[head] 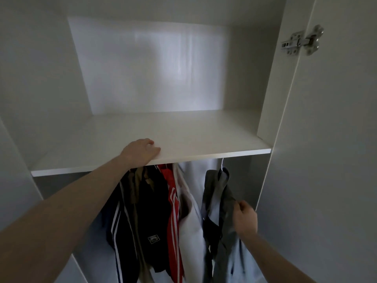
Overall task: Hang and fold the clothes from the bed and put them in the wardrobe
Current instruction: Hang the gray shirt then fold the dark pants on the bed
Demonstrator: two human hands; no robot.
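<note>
I face the open white wardrobe. My left hand (141,151) rests on the front edge of the white shelf (183,135), fingers curled over the edge. Below the shelf hang several garments: a dark jacket with white stripes (120,225), a black top (155,211), a red striped jacket (173,211), a white garment (190,221) and, furthest right, a grey shirt (219,201) on a white hanger (221,163). My right hand (244,216) pinches the grey shirt's edge at its right side. The rail is hidden behind the shelf.
The wardrobe's right side panel (273,88) and open door (336,139) with a metal hinge (302,40) stand at the right. The left inner wall (40,88) closes the left side. Nothing lies on the shelf.
</note>
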